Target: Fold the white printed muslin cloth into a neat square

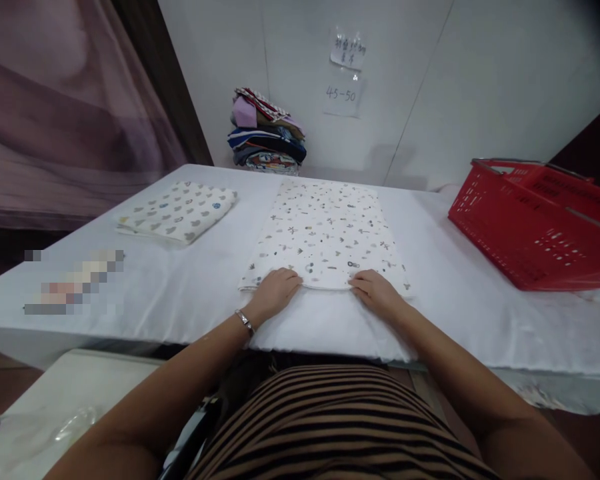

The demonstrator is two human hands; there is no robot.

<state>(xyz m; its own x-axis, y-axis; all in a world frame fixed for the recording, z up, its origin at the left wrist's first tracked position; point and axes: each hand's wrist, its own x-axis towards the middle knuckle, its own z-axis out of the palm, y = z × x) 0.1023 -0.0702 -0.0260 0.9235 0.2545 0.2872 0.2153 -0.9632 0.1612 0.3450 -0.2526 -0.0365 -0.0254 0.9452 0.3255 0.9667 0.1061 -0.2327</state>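
A white cloth [325, 230] printed with small palm trees and other tiny figures lies flat in front of me, apparently folded in layers. My left hand [276, 291] pinches its near edge left of the middle, fingers on top. On the same edge, further right, my right hand [379, 293] has its fingers closed at the hem. Both thumbs are mostly hidden. Between the hands the edge bows slightly toward me.
A folded cream cloth with grey shapes [180, 212] lies at the left, behind a blurred-out item [75, 281]. Folded fabrics [267, 130] are stacked against the wall. A red plastic basket [535, 227] stands at the right on the white-covered table [450, 313].
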